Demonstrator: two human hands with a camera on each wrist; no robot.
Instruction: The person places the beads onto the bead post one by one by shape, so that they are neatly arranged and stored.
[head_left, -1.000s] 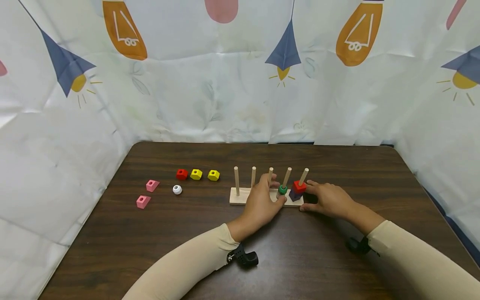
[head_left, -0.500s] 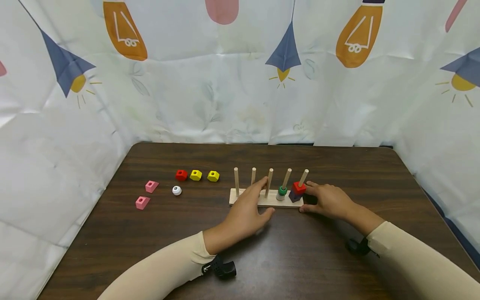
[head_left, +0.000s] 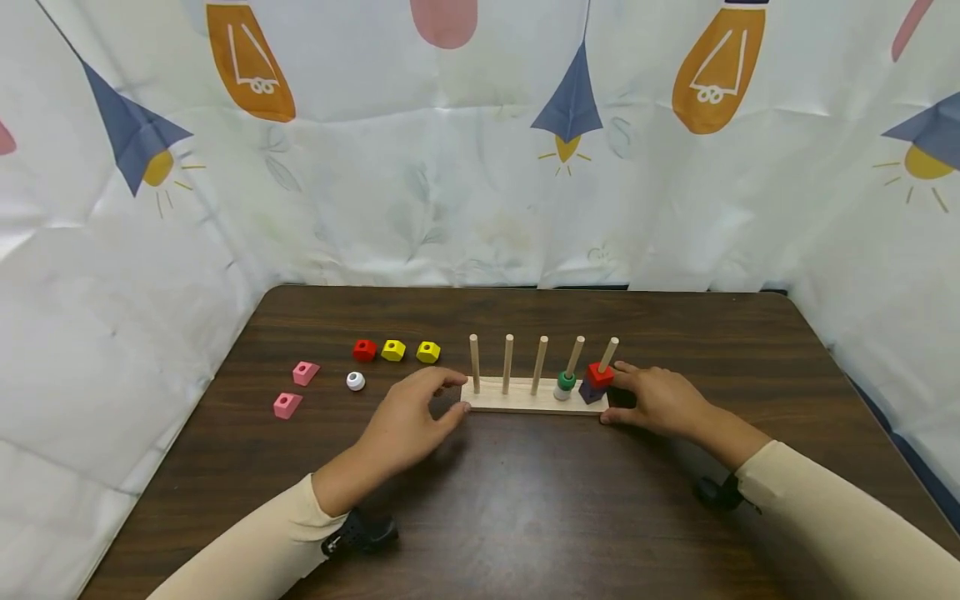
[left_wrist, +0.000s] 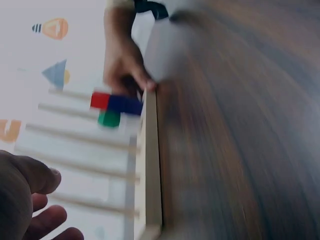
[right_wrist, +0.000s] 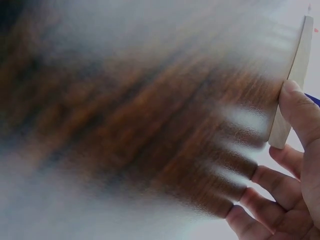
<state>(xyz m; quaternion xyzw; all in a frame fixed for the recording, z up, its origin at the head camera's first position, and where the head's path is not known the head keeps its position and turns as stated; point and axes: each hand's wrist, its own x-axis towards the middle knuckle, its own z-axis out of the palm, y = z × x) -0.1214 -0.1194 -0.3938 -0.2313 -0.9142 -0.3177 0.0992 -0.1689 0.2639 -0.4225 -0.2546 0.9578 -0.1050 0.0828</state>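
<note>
A wooden peg board with several upright pegs lies in mid-table. Its rightmost peg carries a red block above a dark blue block. On the neighbouring peg a green bead sits over a white bead. My right hand holds the board's right end, thumb along the front edge and index finger at the end. My left hand is at the left end, thumb and fingers spread apart; the left wrist view shows nothing between them.
Left of the board lie a red block, two yellow blocks, a white bead and two pink blocks. A printed curtain hangs behind the brown table.
My left hand has let go of the green and white beads and moved left along the board to its left end. The right hand has stayed at the right end.
</note>
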